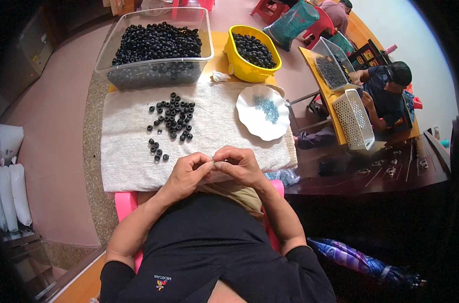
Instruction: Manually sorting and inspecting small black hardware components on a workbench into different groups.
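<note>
My left hand (190, 171) and my right hand (238, 164) meet at the front edge of a white towel (128, 156), thumbs and forefingers pinched together. Whatever sits between the fingertips is too small to make out. Beyond my left hand, small round black pieces with holes (174, 118) lie loosely scattered on the towel. To the right of them stands a white scalloped plate (247, 113) with a little heap of tiny light-blue pieces (268, 108) on it.
At the back are a clear plastic bin (153, 64) and a yellow tub (257, 74), both holding many black pieces. A person (386, 91) works at another table on the right, beside a white perforated basket (353, 121). A folded umbrella (355, 260) lies lower right.
</note>
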Demonstrator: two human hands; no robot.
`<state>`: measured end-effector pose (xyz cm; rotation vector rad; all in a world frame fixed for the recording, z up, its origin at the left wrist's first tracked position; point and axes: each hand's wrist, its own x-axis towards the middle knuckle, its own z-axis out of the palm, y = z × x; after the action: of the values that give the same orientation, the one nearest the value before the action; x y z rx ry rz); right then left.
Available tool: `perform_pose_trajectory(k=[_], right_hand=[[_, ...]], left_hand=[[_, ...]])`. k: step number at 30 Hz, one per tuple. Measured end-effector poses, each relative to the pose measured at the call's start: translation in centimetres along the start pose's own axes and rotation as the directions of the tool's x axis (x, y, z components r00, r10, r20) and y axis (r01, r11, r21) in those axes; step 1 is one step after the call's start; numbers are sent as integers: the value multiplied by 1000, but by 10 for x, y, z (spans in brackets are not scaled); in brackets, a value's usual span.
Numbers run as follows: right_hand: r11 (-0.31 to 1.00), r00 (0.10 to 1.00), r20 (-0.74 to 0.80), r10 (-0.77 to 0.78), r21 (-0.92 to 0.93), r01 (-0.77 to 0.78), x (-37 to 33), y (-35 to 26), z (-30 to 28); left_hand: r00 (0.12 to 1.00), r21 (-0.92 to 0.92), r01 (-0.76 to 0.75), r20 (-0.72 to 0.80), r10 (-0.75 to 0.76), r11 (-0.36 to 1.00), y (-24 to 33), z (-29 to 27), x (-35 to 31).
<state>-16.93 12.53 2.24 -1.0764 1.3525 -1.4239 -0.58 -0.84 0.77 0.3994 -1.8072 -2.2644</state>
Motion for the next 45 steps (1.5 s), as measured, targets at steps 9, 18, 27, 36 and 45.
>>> perform_pose_trajectory(k=[9, 18, 27, 36, 45], right_hand=[[994, 966, -237, -101, 8, 106, 3, -8, -3], [426, 742, -330, -584, -902, -66, 21, -32, -104], [939, 983, -108, -151, -326, 109, 5, -37, -23], [995, 995, -51, -83, -54, 80, 5, -8, 16], [986, 990, -82, -113, -131, 101, 6, 2, 9]], left_hand=[[998, -42, 68, 5, -68, 997, 0, -2, 1], [995, -147, 95, 1, -95, 985, 1, 0, 2], [988, -340, 155, 25, -155, 928, 0, -1, 3], [985, -452, 175, 95, -147, 875, 1, -5, 1], [981, -545, 195, 95, -171, 816, 3, -3, 1]])
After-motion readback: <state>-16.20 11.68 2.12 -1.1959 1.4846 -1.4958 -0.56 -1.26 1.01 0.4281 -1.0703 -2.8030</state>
